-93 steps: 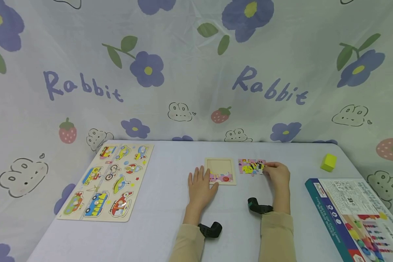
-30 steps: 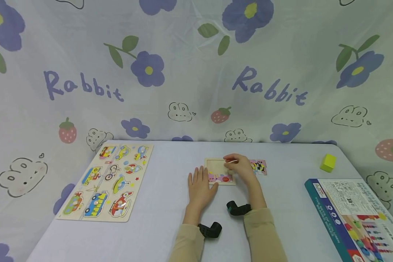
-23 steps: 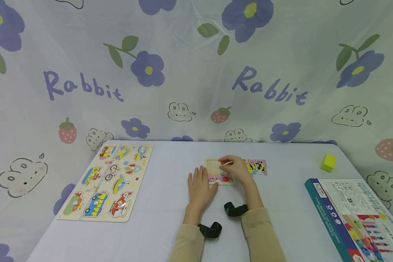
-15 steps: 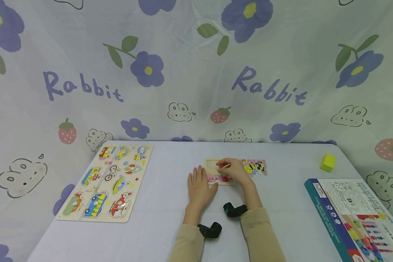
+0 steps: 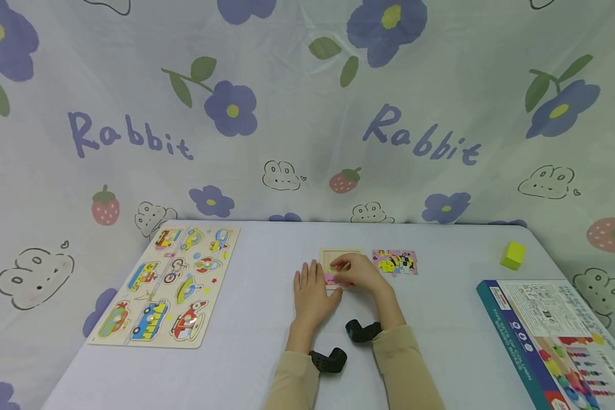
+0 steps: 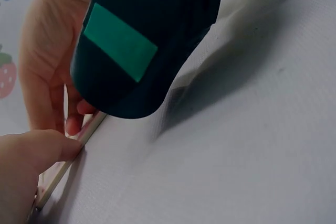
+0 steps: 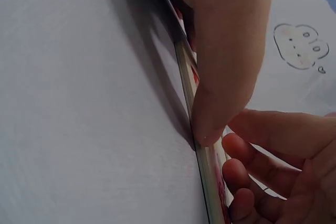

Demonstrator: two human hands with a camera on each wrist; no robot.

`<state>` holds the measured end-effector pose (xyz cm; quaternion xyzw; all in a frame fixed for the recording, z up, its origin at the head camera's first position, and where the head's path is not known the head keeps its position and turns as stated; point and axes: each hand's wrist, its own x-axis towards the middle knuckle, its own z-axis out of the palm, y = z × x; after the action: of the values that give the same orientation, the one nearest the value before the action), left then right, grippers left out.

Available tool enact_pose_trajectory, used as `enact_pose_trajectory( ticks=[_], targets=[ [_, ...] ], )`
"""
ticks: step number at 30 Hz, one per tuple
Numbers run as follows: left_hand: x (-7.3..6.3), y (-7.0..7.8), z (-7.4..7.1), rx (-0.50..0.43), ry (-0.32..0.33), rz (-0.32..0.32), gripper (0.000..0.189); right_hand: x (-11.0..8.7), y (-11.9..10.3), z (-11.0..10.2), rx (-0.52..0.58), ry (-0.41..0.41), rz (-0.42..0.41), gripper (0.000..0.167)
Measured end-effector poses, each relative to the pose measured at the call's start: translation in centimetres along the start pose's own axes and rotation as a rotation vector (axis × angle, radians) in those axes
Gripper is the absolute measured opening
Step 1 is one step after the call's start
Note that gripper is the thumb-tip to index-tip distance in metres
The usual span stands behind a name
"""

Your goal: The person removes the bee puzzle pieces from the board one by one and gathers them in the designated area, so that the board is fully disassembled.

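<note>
A small wooden puzzle frame lies mid-table, with pink puzzle pieces along its near side. My left hand rests flat at its left, fingers straight. In the left wrist view, the left thumb touches the near rim. Over the frame, my right hand has thumb and index finger brought together, seemingly pinching a puzzle piece that the fingers hide. Its other fingers curl in the right wrist view. Joined pieces with a yellow and black picture lie right of the frame.
A vehicle puzzle board lies on the left of the white table. A yellow block stands at the far right, behind a printed box. A patterned curtain hangs behind the table.
My right hand has moved left from the joined pieces to above the frame, then slightly lower and nearer my left hand. The joined pieces are fully visible again. My left hand has stayed put.
</note>
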<state>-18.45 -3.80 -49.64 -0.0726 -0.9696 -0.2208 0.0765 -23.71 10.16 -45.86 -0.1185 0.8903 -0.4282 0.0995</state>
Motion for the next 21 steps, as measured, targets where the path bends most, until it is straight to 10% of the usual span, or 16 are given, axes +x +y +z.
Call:
enact_pose_trajectory(
  ticks=[21],
  targets=[
    [0.22,-0.73,-0.33,0.023,0.056,-0.032,0.064,0.04,-0.46,0.53,-0.120,-0.029,-0.081,0.032]
  ],
)
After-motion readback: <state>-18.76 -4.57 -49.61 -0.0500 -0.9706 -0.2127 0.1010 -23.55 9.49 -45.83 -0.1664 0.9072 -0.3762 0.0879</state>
